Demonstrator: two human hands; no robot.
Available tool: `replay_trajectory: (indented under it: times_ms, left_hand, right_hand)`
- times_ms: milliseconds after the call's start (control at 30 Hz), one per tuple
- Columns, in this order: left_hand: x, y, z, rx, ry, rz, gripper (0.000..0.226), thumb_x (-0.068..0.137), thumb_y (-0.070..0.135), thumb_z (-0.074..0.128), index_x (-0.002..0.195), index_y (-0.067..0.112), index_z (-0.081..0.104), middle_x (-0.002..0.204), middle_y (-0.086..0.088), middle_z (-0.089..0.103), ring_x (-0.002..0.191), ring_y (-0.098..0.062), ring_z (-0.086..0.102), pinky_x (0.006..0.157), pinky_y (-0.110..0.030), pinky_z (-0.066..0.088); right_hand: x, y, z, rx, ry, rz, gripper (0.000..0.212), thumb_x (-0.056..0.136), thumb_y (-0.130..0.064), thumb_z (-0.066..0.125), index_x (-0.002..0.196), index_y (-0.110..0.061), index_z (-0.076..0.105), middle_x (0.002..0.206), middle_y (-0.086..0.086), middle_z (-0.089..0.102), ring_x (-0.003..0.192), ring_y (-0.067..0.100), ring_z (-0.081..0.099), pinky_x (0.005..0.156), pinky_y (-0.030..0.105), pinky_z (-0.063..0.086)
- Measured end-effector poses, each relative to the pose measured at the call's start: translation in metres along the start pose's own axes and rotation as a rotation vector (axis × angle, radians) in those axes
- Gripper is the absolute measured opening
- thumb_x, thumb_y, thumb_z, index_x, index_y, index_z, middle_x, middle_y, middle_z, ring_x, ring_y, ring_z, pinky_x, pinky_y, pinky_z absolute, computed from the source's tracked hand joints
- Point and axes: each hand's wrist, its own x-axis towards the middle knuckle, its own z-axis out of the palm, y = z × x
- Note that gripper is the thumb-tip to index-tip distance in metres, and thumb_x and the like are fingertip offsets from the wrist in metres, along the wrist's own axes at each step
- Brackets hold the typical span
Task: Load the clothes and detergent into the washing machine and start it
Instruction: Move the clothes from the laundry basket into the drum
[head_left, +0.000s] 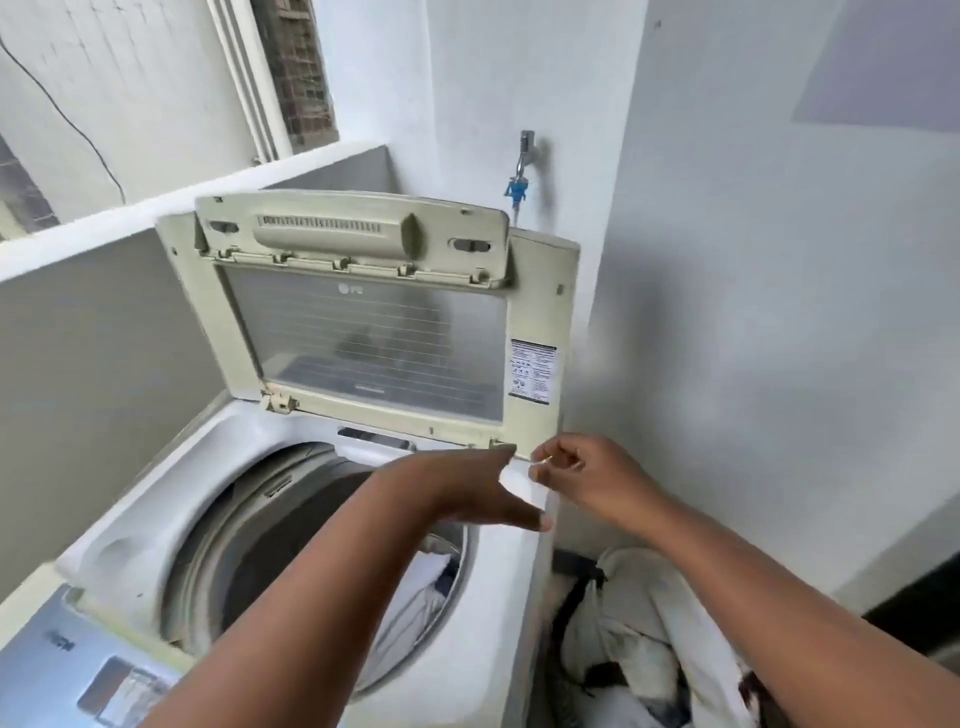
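White washer (498, 613) lid (363, 332) up | left hand (467, 493) spread flat | right hand (587, 473) curled, pinching

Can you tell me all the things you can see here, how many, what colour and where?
washing machine: one, white, lower middle, top-loading.
lid: one, cream with a clear window, standing open at the back of the machine.
drum: one, grey, in the machine's round opening.
clothes in the drum: a few, white and dark, count unclear.
pile of clothes: one heap, white and black, low down on the machine's right.
control panel: one, blue-grey, bottom left.
tap: one, metal with a blue fitting, on the wall behind the lid.
left hand: one, reaching over the drum's back right.
right hand: one, fingers curled, beside the lid's lower right corner.
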Motion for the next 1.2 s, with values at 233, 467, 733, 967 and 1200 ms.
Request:
replay_trajectory:
  times_ms: [233,467,733,967,1200]
  left_hand:
    - [0.131,0.166,0.063,-0.116,-0.144,0.191,0.069,0.085,0.047,0.063,0.145,0.028,0.033,0.145,-0.001,0.046,0.130,-0.020,0.046,0.098,-0.025,0.035]
    - [0.287,0.171,0.204,-0.112,-0.343,-0.033,0.071,0.084,0.043,0.064,0.143,0.014,0.037,0.145,-0.007,0.046,0.130,-0.023,0.046,0.103,-0.028,0.037]
    - [0.418,0.115,0.371,-0.229,-0.421,-0.221,0.055,0.089,0.029,0.060,0.138,0.009,0.042,0.137,-0.011,0.048,0.123,-0.026,0.049,0.088,-0.022,0.038]
    - [0.486,0.074,0.506,0.021,-0.543,-0.195,0.073,0.089,0.034,0.056,0.150,0.024,0.019,0.154,-0.016,0.016,0.136,-0.039,0.031,0.111,-0.041,0.031]
    - [0.527,0.021,0.584,0.140,-0.635,-0.251,0.075,0.087,0.031,0.062,0.149,0.032,0.020,0.156,-0.021,-0.017,0.141,-0.045,0.016,0.115,-0.041,0.026]
  right_hand:
    - [-0.012,0.166,-0.093,0.011,0.003,0.222,0.013,0.084,-0.036,0.061,0.072,-0.036,0.056,0.071,-0.011,0.063,0.066,0.004,0.058,0.065,0.027,0.046]
    - [-0.023,0.359,-0.063,0.066,-0.092,0.618,0.019,0.085,-0.022,0.050,0.077,-0.036,0.060,0.095,-0.011,0.068,0.091,0.012,0.062,0.084,0.028,0.051]
    - [-0.029,0.518,0.056,-0.090,-0.308,0.754,0.021,0.092,-0.017,0.045,0.112,-0.017,0.049,0.089,0.003,0.061,0.082,0.022,0.059,0.071,0.033,0.049]
    - [0.011,0.608,0.148,-0.282,-0.531,0.656,0.038,0.085,-0.005,0.048,0.122,-0.016,0.049,0.114,0.010,0.052,0.104,0.033,0.057,0.081,0.034,0.046]
    - [0.031,0.675,0.222,-0.452,-0.682,0.600,0.062,0.089,-0.014,0.049,0.143,-0.039,0.031,0.150,0.018,0.021,0.123,0.041,0.042,0.099,0.045,0.042]
